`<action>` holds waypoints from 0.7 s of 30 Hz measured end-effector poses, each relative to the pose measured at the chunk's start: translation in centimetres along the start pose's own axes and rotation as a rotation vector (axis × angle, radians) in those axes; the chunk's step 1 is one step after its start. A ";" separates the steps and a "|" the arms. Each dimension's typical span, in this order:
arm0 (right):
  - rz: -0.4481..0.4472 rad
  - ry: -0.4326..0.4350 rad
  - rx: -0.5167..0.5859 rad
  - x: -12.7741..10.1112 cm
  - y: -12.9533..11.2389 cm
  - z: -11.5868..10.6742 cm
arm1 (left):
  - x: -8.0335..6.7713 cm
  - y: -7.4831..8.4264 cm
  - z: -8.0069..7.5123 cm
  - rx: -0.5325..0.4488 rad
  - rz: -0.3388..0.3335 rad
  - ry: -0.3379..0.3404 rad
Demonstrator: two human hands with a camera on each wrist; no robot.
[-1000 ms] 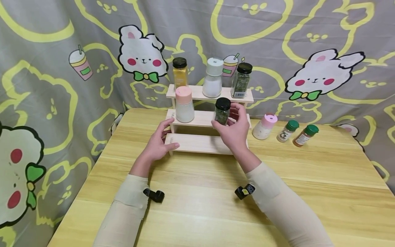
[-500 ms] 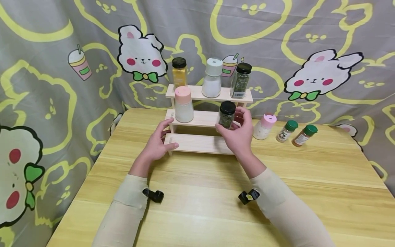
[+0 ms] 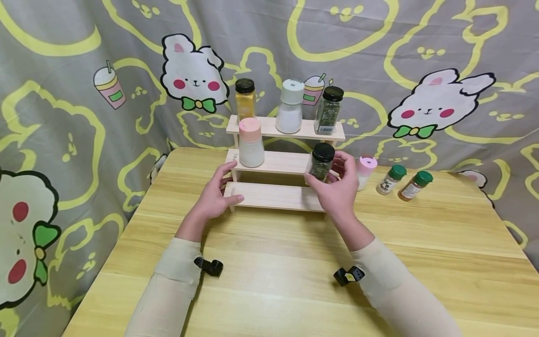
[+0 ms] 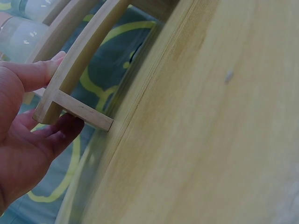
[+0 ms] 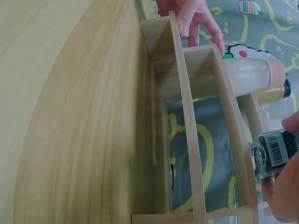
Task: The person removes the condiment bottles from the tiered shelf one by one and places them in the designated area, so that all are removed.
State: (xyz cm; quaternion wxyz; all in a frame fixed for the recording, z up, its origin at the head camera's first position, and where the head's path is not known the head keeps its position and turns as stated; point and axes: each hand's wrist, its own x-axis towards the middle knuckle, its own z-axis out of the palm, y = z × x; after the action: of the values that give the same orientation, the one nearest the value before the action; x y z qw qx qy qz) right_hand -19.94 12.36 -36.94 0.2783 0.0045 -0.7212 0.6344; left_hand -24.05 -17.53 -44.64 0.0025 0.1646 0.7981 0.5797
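Note:
A three-tier wooden spice rack (image 3: pixel 273 195) stands on the table. My left hand (image 3: pixel 214 199) grips its left end; the left wrist view has the thumb on the bottom shelf (image 4: pixel 84 51) and the other fingers below and behind it. My right hand (image 3: pixel 340 189) holds a black-capped glass jar of dark green herbs (image 3: pixel 321 164) between thumb and fingers, at the right end of the middle shelf. In the right wrist view the jar's base (image 5: pixel 261 158) is right at that shelf's edge. A pink-capped shaker (image 3: pixel 251 145) occupies the same shelf's left end.
On the top shelf are a black-capped yellow spice jar (image 3: pixel 245 103), a white-capped shaker (image 3: pixel 289 110) and another herb jar (image 3: pixel 328 112). Right of the rack stand a pink-lidded shaker (image 3: pixel 366 168) and two green-capped bottles (image 3: pixel 391 180). A patterned curtain (image 3: pixel 261 28) hangs behind.
My right hand has carried the herb jar rightward and slightly nearer along the middle shelf, now partly covering the pink-lidded shaker. The left hand has stayed on the rack.

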 end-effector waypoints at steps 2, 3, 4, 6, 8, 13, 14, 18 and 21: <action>-0.002 0.006 -0.003 0.2 1.0 -0.3 | 0.0 0.0 0.0 0.000 -0.003 0.000; -0.007 0.008 -0.002 0.4 1.6 -0.5 | 0.0 0.0 0.0 0.000 -0.002 0.000; -0.014 0.009 -0.010 0.4 1.8 -0.7 | 0.0 0.0 0.0 0.001 -0.001 0.000; -0.027 0.011 -0.018 0.4 2.1 -1.2 | 0.0 0.0 0.0 0.003 0.004 -0.002; -0.041 0.015 -0.025 0.4 2.2 -1.6 | 0.0 0.0 0.0 0.007 0.008 -0.004; -0.051 0.028 -0.033 0.5 2.4 -2.5 | 0.0 0.0 0.0 0.013 0.007 -0.002; -0.048 0.030 -0.035 0.5 2.5 -2.6 | 0.0 0.0 0.0 0.014 0.005 -0.001; -0.033 0.033 -0.045 0.4 2.6 -3.2 | 0.0 0.0 0.0 0.002 0.006 -0.004; -0.022 0.034 -0.053 0.4 2.7 -3.5 | -0.1 0.0 0.0 -0.006 0.013 -0.006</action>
State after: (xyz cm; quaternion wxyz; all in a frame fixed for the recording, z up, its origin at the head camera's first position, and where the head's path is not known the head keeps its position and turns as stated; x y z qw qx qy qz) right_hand -19.84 16.28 -39.10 0.2975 -0.0055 -0.7328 0.6119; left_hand -23.98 -17.55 -44.61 0.0017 0.1716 0.7952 0.5816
